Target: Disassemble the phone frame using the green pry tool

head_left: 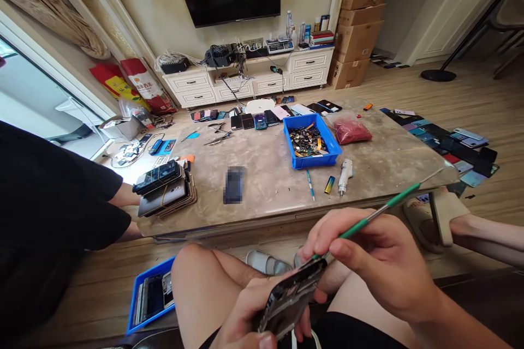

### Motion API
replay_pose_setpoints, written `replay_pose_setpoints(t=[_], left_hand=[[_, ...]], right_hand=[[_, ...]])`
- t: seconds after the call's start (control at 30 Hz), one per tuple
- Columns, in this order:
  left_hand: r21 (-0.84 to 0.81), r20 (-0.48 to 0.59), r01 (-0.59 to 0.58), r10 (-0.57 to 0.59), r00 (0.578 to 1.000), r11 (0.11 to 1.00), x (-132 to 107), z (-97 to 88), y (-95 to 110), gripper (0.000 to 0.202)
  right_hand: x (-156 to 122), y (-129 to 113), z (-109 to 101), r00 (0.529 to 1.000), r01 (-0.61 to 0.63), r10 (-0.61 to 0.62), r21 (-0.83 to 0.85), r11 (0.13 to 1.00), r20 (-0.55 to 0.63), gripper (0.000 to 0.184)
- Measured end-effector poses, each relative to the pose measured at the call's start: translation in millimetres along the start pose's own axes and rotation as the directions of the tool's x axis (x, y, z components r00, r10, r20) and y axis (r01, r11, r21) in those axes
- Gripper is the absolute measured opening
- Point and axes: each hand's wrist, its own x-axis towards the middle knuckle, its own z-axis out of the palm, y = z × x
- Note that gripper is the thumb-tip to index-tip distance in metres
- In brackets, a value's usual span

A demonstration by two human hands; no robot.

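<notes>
From my head camera — my left hand [249, 311] cradles a bare phone frame [290, 297] from beneath, fingers curled round it; my right hand [372, 256] pinches a green-handled pry tool [360, 227], its tip at the frame's top edge — touching or just beside, I can't tell

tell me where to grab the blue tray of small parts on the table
Grip the raised rim of the blue plastic tray on two opposite walls, coming from above. Its straight walls give a firm edge to hold, and the open top heaped with loose small parts suggests keeping it level.
</notes>
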Motion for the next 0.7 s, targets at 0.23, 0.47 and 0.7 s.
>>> replay_pose_setpoints(t=[0.23,0.47,0.7], left_hand=[[0.041,-0.043,-0.156,0.158,0.987,0.987,5.4,2.3,0.7,0.045],[0.047,-0.049,-0.143,0.146,0.988,0.989,3.6,5.0,3.5,0.045],[0.041,-0.059,-0.114,0.117,0.991,0.993,-1.2,3.4,-1.5,0.048]], right_hand=[[-4.6,-6.7,3.2,1.0,0.024,-0.026,0.099,0.995,0.018,0.009],[-6.0,-5.0,0.7,0.997,0.055,-0.06,0.092,0.994,0.046,0.011],[-6.9,-3.2,-3.0,0.994,0.068,-0.073,0.065,0.996,0.078,0.01]])
